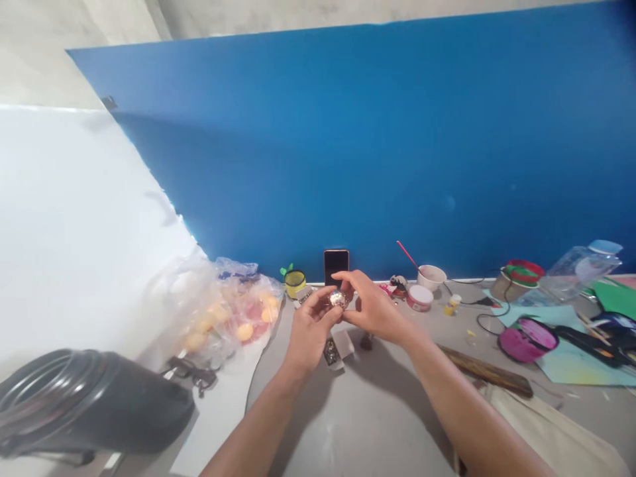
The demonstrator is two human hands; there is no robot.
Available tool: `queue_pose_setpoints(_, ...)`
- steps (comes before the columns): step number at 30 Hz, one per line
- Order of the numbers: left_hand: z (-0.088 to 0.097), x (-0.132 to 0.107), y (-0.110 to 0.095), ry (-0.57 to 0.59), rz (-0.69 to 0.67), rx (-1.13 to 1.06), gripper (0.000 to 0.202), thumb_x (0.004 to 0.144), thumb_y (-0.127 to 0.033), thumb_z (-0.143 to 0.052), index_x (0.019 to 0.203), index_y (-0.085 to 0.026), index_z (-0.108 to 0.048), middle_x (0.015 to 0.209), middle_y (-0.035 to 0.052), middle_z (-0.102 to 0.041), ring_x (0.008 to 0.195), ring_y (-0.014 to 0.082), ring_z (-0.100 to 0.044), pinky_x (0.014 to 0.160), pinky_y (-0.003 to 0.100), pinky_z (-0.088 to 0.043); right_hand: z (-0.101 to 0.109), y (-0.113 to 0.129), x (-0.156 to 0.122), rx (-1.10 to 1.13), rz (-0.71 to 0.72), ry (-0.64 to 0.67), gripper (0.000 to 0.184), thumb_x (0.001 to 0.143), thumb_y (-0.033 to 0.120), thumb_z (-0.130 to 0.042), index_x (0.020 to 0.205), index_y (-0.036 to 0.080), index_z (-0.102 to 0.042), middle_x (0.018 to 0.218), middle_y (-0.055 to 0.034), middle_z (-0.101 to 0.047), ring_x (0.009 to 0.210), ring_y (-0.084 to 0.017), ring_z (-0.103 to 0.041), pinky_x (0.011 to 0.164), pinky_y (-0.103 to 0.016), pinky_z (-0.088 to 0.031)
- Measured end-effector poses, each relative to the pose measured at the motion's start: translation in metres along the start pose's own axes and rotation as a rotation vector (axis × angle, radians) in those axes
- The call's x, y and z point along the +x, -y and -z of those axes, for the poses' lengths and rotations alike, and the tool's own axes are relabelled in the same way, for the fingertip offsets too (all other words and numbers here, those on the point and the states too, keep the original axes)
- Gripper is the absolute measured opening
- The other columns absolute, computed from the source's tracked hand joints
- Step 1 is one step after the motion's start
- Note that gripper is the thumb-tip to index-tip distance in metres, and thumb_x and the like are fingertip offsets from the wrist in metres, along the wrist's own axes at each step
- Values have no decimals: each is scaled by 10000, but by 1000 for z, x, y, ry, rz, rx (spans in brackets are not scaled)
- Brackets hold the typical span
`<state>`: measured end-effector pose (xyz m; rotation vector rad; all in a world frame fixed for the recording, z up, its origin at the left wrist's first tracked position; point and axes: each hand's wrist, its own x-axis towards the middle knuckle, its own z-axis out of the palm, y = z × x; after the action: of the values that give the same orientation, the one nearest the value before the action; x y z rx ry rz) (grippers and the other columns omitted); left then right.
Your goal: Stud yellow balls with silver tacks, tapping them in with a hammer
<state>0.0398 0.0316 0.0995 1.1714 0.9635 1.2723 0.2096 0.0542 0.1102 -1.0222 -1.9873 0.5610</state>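
Observation:
A small round shiny silvery thing [338, 299] is held up over the table, its exact kind too small to tell. My left hand [313, 324] is closed on its left side, thumb below and fingers above. From the right, my right hand [372, 306] curves around it, with thumb and fingertips at its edge. Below the hands stands a small open white box [342, 344] with dark glittering bits [330, 352] in it. A small dark object [366, 342] lies to the right of the box. Behind the hands, a phone [336, 265] leans upright against the blue board.
A blue board [372, 146] backs the table. Plastic bags with yellow balls [233, 311] and a large dark canister [99, 401] are at left. On the right are a white cup [431, 277], a pink-lidded tub [420, 298], a wooden stick [484, 370], cables and a clear bottle [579, 271].

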Motion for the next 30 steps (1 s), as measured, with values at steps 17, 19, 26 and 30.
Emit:
queue_pose_setpoints(17, 6, 5, -3, 75, 15, -56, 350, 768, -324, -817, 1085, -182, -775, 1083, 99, -749, 975, 229, -684, 873, 351, -555, 11, 17, 0, -121, 57, 32, 217, 902, 207, -646, 1113, 236, -692, 1047, -55, -698, 949, -186, -613, 825, -300, -464)
queue_pose_setpoints(19, 5, 5, -4, 62, 17, -49, 360, 754, -317, -823, 1080, -170, -775, 1025, 95, -756, 935, 228, -686, 864, 360, -557, 15, 16, 0, -126, 3, 69, 310, 874, 224, -673, 1183, 237, -660, 1093, -59, -692, 921, -178, -626, 798, -292, -473)
queue_pose_setpoints(26, 24, 6, 8, -164, -12, 51, 468, 684, -195, -821, 1128, -199, -675, 1113, 69, -714, 920, 196, -696, 831, 321, -541, 7, 5, 1, -481, -262, 386, 209, 874, 232, -680, 1079, 206, -715, 1020, -84, -752, 930, -230, -688, 743, -292, -442)
queue_pose_setpoints(30, 39, -3, 22, -221, -2, 203, 407, 717, -190, -773, 1106, -188, -653, 1080, 74, -708, 949, 185, -673, 855, 292, -507, -26, 1, -2, -659, -184, 568, 170, 885, 150, -596, 912, 197, -757, 994, -116, -768, 949, -266, -710, 736, -300, -436)
